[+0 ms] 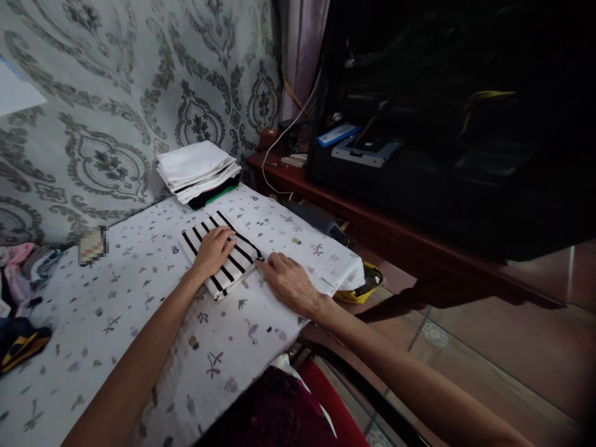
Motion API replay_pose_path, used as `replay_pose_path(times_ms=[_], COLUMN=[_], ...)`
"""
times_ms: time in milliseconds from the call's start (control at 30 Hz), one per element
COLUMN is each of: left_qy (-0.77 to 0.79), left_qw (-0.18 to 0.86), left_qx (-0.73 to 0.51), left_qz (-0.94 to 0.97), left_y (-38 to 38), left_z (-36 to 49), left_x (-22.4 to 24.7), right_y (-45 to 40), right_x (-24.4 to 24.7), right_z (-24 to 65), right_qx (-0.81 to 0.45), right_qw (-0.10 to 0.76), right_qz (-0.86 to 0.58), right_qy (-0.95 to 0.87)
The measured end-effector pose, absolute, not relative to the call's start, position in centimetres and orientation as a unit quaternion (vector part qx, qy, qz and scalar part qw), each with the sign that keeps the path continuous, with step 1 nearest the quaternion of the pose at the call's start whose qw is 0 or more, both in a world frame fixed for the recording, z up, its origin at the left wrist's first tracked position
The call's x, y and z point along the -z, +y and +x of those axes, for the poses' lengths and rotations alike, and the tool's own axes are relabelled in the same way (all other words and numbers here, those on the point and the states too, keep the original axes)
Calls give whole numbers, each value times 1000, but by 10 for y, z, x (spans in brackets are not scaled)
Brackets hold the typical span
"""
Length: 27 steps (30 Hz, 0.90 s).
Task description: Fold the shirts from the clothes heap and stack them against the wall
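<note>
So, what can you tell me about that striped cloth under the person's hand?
The striped cloth is white with black, roughly parallel stripes and looks like soft fabric. It is folded into a flat, layered, roughly rectangular bundle, lying on the printed white cover, just in front of the folded stack. The left hand rests on top of it; the right hand appears to touch its right-hand corner.

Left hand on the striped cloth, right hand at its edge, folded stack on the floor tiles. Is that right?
Wrong place for the stack: the head view shows it on the printed sheet. The left hand is on the striped cloth, the right hand at its edge.
</note>
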<state>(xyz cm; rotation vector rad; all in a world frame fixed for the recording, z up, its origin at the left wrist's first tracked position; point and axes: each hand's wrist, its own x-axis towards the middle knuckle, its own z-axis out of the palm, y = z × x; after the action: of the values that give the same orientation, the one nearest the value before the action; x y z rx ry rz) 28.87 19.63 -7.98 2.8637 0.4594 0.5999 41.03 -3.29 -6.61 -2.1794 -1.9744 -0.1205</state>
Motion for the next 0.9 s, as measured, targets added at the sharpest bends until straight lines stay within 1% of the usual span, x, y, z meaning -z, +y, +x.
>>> replay_pose_path(times_ms=[500, 667, 900], left_qy=[159, 163, 163], left_qw=[94, 97, 100], left_qx=[-185, -185, -177], left_qz=[965, 964, 965], left_y=[194, 193, 193], left_z=[287, 287, 287], left_x=[78, 77, 76], right_y=[-24, -26, -25], right_x=[65, 62, 66], right_z=[409, 411, 412], right_qx=[11, 13, 8], right_qw=[48, 49, 49], right_qz=[-772, -740, -770], right_qy=[-634, -671, -636])
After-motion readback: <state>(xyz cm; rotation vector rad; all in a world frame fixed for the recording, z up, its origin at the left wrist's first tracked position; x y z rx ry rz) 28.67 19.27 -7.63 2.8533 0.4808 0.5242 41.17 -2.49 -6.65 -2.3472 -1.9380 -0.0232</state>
